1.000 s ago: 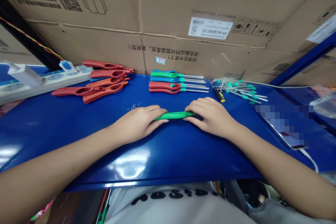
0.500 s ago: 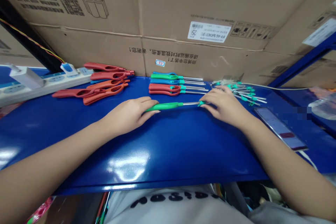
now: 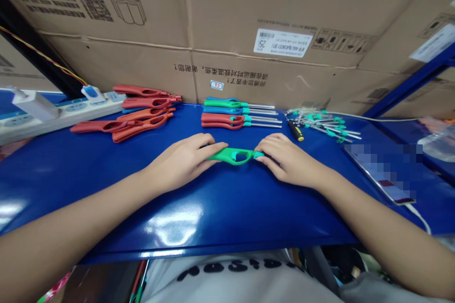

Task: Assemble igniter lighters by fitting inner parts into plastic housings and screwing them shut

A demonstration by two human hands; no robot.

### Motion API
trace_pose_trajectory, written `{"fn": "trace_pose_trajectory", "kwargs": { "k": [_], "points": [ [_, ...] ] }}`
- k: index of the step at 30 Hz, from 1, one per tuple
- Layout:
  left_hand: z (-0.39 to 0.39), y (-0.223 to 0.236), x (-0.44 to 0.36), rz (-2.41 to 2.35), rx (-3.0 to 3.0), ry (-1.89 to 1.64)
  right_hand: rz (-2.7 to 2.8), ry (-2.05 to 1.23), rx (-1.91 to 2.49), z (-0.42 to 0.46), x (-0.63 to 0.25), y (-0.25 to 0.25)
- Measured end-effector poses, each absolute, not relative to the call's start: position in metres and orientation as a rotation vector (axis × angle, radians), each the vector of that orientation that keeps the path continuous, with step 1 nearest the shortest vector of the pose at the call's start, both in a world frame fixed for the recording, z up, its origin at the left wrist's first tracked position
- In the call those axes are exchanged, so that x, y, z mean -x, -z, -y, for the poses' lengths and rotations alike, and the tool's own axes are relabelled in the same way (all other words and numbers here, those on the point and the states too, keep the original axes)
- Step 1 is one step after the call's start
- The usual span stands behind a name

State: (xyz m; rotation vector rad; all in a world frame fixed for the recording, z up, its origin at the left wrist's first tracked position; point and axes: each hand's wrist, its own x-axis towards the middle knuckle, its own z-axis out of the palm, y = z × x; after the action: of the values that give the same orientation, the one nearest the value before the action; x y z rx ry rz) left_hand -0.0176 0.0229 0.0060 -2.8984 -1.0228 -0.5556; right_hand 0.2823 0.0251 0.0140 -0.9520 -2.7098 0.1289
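Between my hands is a green gas lighter (image 3: 229,155), its trigger opening facing me and a teal trigger showing in it. My left hand (image 3: 186,161) is closed around the handle end. The fingers of my right hand (image 3: 286,158) pinch the teal collar (image 3: 258,155) at the front end; those fingers hide whatever extends beyond it. Behind my hands lie red lighters (image 3: 222,120) with teal collars and metal tubes, beside green and blue ones. To their right is a loose pile of metal tubes with teal parts (image 3: 329,125).
Red and orange lighter handles (image 3: 142,125) lie at the left beside a white power strip (image 3: 71,109). A black and yellow screwdriver (image 3: 295,131) and a phone (image 3: 378,175) with a white cable are on the right. A large cardboard box (image 3: 227,19) stands behind the blue table (image 3: 227,218).
My right hand moved right to a teal piece near the metal tube's tip, then came back to the collar. The green lighter has turned from edge-on to show its trigger opening.
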Motion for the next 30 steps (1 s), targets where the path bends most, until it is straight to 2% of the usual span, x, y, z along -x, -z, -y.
{"fn": "trace_pose_trajectory", "kwargs": {
  "k": [8,13,20,24,30],
  "points": [
    [-0.022,-0.009,0.016,1.141,2.964,0.612,2.628,0.195,0.97,-0.027,-0.283,-0.017],
    [-0.019,-0.005,0.011,1.165,3.159,0.711,2.63,0.346,0.802,-0.028,-0.283,-0.011],
    [-0.015,-0.004,0.008,1.132,3.16,0.791,2.521,0.328,0.697,-0.024,-0.28,-0.006],
    [-0.012,-0.001,0.008,1.012,3.064,0.708,2.562,0.331,0.682,-0.023,-0.28,-0.004],
    [-0.008,-0.002,0.009,0.85,2.868,0.596,2.509,0.106,0.691,-0.023,-0.279,0.004]
  ]
}}
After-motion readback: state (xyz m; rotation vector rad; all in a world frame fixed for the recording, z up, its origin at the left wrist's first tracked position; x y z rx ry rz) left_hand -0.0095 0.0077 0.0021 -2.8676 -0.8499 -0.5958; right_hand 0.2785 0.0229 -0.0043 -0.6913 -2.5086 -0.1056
